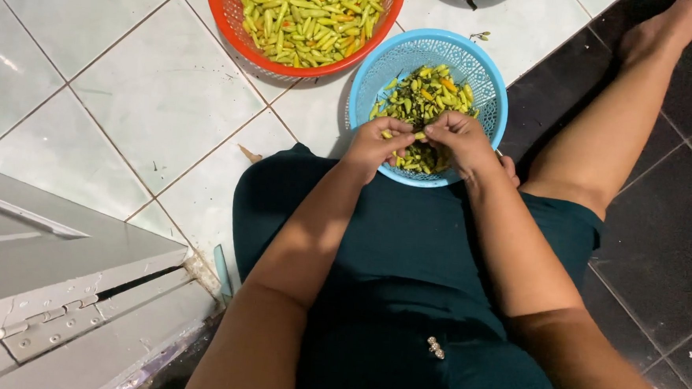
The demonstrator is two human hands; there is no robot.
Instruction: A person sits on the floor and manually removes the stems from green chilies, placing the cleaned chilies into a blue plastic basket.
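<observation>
Pinching chilli [418, 135] — both hands [376, 145] [461, 137] over blue basket [489, 107].

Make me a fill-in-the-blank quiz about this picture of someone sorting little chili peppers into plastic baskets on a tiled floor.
1. Both hands, the left hand and the right hand, meet over the round ____ plastic basket.
2. The round red plastic basket holds mostly ____ chili peppers.
3. The pale floor tiles meet ____ floor tiles on the picture's right side.

Missing words: blue; yellow-green; black
</observation>
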